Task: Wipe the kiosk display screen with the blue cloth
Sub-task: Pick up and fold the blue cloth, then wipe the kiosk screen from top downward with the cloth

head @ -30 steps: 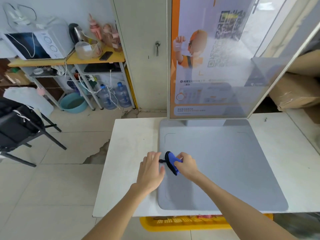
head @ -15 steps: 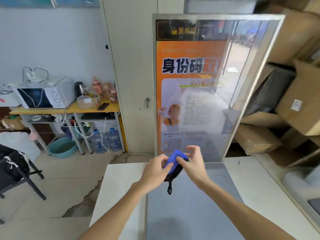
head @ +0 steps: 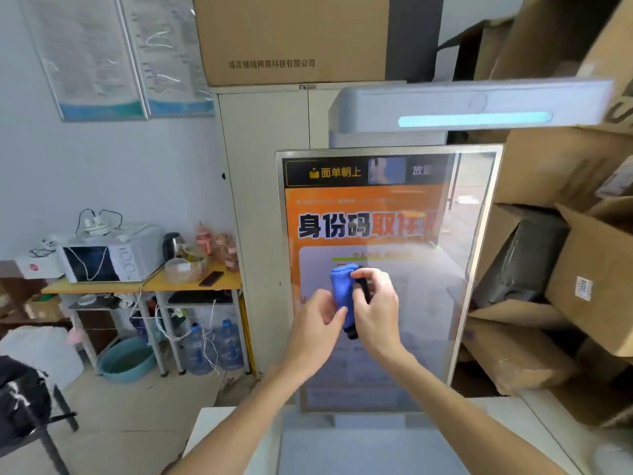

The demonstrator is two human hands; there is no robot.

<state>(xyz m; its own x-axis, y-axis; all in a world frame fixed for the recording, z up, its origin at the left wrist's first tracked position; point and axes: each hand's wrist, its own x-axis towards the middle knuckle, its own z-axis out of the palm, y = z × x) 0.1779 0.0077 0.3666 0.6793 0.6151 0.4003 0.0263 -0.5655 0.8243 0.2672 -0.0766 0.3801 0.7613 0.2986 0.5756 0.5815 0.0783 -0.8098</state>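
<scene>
Both grips hold the blue cloth (head: 342, 289) in front of the kiosk display screen (head: 387, 228), a little below its centre. Your left grip (head: 318, 323) curls round the cloth's lower side. Your right grip (head: 376, 310) pinches its upper end, where a black part (head: 351, 333) shows behind the blue. You cannot tell whether the cloth touches the glass.

From the cloth, bare screen runs up toward 12 o'clock and down toward 6 o'clock, with less toward 9 and 3.

Cardboard boxes (head: 565, 269) crowd the right frame edge at 3 o'clock. A light bar (head: 472, 108) overhangs the top edge at 12. A cabinet (head: 260, 200) stands just behind the left edge at 9. The bench (head: 205, 440) lies under your forearms at 6. Well apart, at 9 o'clock, a shelf (head: 191, 286) carries a microwave (head: 109, 262).
</scene>
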